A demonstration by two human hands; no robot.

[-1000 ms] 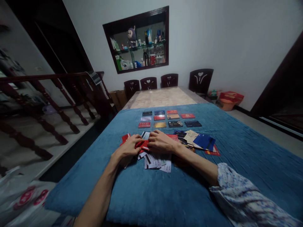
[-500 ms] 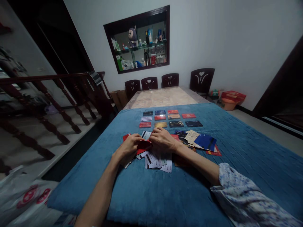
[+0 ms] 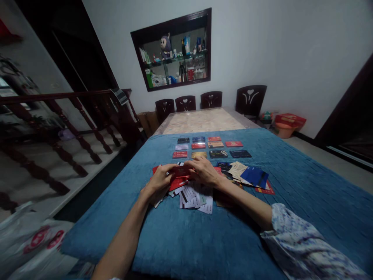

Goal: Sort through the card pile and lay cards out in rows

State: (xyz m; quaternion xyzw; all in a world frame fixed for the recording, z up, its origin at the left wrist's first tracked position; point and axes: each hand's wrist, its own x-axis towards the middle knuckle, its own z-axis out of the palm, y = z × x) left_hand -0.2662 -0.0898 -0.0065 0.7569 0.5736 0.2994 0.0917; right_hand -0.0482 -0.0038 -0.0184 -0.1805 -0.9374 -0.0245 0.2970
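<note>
A dark red card (image 3: 181,171) is tilted up between my two hands. My left hand (image 3: 162,177) pinches its left end, and my right hand (image 3: 202,171) grips its right end. Beneath it lies a brighter red card or sleeve (image 3: 177,182) on a loose heap of white cards (image 3: 189,196), some with dark stripes. Beyond my hands, several cards sit flat in rows, among them a gold card (image 3: 199,154) and a black card (image 3: 218,154). To the right of my right hand spreads another pile with a blue card sleeve (image 3: 255,177) and beige paper sleeves (image 3: 237,169).
A blue cloth (image 3: 175,237) covers the near part of the table; its far part is a bare stone-like top (image 3: 198,119). Dark chairs (image 3: 251,100) stand around the far end. White plastic bags (image 3: 37,249) are at the lower left, beside a wooden railing (image 3: 81,151).
The red card between my hands has been tipped upright, so its face now shows. My fingers have shifted to its two ends. The view has moved slightly.
</note>
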